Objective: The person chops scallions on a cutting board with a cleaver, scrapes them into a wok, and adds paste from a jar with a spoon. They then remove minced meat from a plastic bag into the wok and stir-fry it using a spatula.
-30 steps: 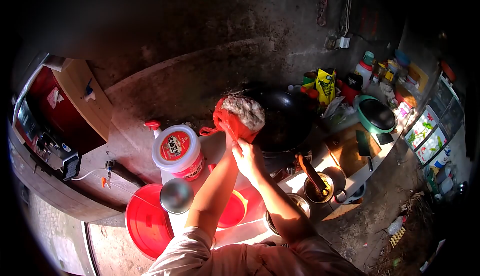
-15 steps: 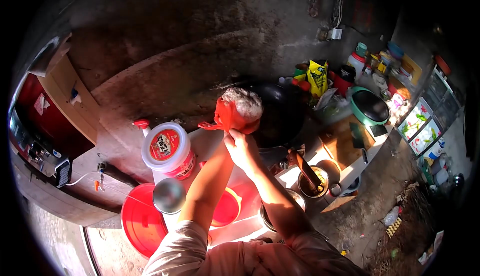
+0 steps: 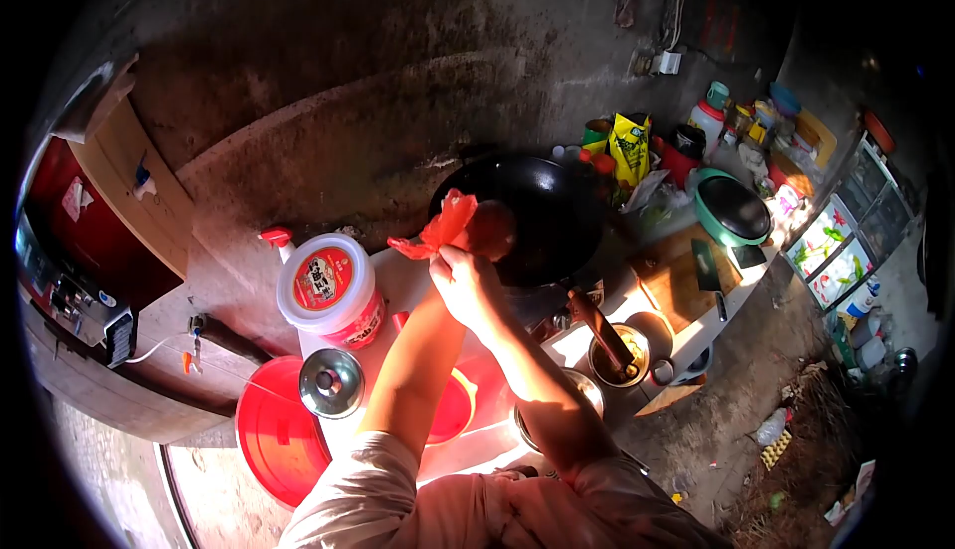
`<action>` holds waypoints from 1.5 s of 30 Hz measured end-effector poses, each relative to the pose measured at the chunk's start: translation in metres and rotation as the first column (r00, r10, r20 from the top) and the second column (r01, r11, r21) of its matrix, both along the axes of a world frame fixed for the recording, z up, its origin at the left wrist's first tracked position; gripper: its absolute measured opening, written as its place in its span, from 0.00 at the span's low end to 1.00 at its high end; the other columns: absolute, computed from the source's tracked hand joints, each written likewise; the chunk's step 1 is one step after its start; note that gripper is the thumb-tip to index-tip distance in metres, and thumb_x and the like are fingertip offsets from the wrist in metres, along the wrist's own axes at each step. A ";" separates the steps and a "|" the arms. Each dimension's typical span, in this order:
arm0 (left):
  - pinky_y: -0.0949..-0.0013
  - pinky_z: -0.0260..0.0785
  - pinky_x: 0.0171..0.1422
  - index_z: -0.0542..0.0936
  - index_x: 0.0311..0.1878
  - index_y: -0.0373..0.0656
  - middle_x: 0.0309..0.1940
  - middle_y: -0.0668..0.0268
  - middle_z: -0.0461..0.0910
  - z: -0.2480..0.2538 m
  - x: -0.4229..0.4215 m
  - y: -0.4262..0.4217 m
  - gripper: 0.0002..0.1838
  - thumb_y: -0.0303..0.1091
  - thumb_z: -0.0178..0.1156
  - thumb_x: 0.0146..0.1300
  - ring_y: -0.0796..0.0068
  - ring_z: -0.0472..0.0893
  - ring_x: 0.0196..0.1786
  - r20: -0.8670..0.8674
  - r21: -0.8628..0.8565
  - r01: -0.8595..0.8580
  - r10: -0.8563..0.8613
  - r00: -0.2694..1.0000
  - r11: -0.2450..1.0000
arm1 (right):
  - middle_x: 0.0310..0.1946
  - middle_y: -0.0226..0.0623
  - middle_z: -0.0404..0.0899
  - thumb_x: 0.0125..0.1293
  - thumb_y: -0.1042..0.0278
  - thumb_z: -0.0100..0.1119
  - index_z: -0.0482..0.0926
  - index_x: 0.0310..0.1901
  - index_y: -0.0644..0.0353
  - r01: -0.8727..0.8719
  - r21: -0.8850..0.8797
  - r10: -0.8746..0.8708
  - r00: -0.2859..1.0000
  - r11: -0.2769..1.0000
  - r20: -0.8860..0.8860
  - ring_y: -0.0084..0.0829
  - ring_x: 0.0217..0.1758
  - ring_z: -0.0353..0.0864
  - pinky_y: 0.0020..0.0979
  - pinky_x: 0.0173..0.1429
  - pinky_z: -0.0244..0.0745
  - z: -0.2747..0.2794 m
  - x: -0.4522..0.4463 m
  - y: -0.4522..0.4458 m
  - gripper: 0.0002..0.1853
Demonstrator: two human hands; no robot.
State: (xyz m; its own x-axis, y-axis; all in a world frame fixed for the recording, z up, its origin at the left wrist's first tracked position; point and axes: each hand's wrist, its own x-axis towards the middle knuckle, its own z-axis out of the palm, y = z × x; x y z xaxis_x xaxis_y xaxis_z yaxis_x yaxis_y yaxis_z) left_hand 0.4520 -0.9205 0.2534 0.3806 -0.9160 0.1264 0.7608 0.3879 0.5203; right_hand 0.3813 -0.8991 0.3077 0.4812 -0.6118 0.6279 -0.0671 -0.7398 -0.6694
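In the head view, my right hand (image 3: 466,285) is closed in a pinch at the lower gathered part of a red plastic bag (image 3: 448,226). The bag's loose edge flares up and to the left. A dark reddish rounded part (image 3: 492,229), in shadow, sits beside the bag's top; I cannot tell what it is. My left forearm (image 3: 410,380) reaches up to the same spot, but its hand is hidden behind my right hand and the bag. Just beyond, a large black wok (image 3: 542,191) stands against the wall.
Left of my arms stand a lidded white tub (image 3: 323,280), a glass pot lid (image 3: 331,383) and a red basin (image 3: 284,440). On the right, a cleaver (image 3: 709,275) lies on a wooden cutting board (image 3: 667,275), near a pot (image 3: 627,355) and a green-rimmed electric pan (image 3: 731,208).
The whitish lumpy mass at the red bag's mouth has gone from sight. My hands and the bag have shifted slightly left, and more of the wok shows.
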 end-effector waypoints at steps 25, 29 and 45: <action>0.61 0.65 0.55 0.61 0.58 0.43 0.50 0.61 0.72 0.099 0.024 -0.054 0.27 0.48 0.48 0.59 0.60 0.73 0.49 0.703 0.530 -0.028 -0.421 0.573 0.848 | 0.15 0.20 0.60 0.63 0.60 0.48 0.71 0.34 0.54 -0.628 0.581 0.063 0.705 0.517 0.706 0.13 0.13 0.56 0.16 0.16 0.50 0.013 -0.079 -0.037 0.08; 0.59 0.65 0.54 0.59 0.59 0.42 0.48 0.57 0.73 0.026 0.059 -0.144 0.28 0.44 0.49 0.57 0.57 0.74 0.48 0.890 0.369 -0.217 -0.276 0.363 0.904 | 0.17 0.22 0.66 0.63 0.59 0.49 0.71 0.32 0.54 -0.220 0.875 -0.309 0.875 0.431 0.373 0.16 0.15 0.62 0.16 0.17 0.59 0.017 -0.093 -0.042 0.09; 0.59 0.64 0.55 0.71 0.50 0.38 0.47 0.46 0.72 -0.030 0.088 -0.165 0.25 0.47 0.34 0.61 0.55 0.72 0.52 0.942 0.169 -0.468 -0.282 -0.180 0.867 | 0.28 0.28 0.72 0.63 0.56 0.49 0.72 0.38 0.58 -0.254 0.651 -0.278 0.751 0.715 0.599 0.19 0.29 0.71 0.27 0.35 0.74 -0.003 -0.080 -0.048 0.13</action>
